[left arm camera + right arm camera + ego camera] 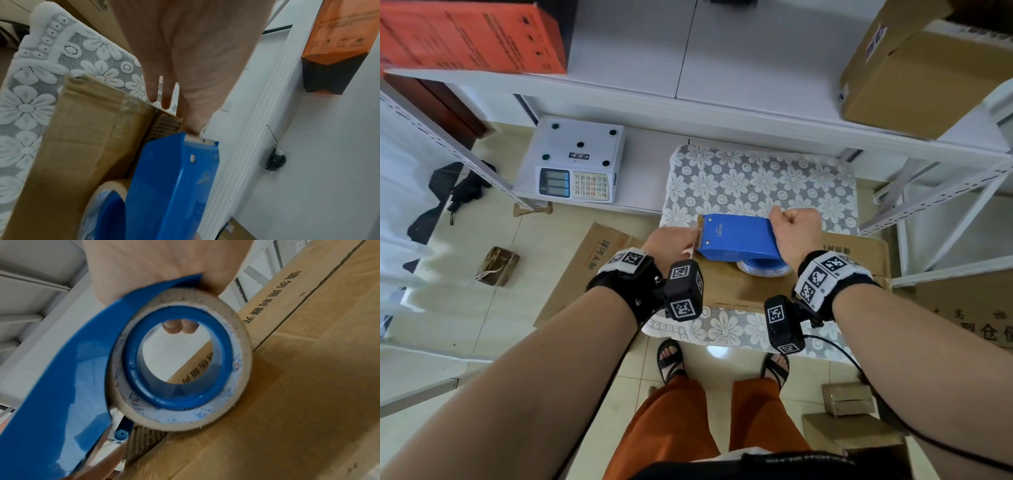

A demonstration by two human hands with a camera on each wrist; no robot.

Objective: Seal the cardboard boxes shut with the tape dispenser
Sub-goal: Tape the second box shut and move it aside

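Note:
A blue tape dispenser (736, 236) with a roll of tan tape (763, 269) is held just above a brown cardboard box (739, 289) on a lace-covered table (756, 181). My right hand (796, 233) grips the dispenser's rear handle in a fist. In the right wrist view the roll (205, 420) sits against the box top (287, 402) by its left edge. My left hand (681, 240) is at the toothed cutter end. In the left wrist view its thumb and forefinger (193, 123) pinch the tape end at the blade, the other fingers hanging straight. Old tape marks the box flap (82, 138).
A white weighing scale (578, 161) stands on the low shelf to the left. An orange box (465, 34) and a large cardboard box (921, 75) sit on upper shelves. Flattened cardboard (585, 267) lies on the floor left, small boxes (849, 401) right. Metal racks flank both sides.

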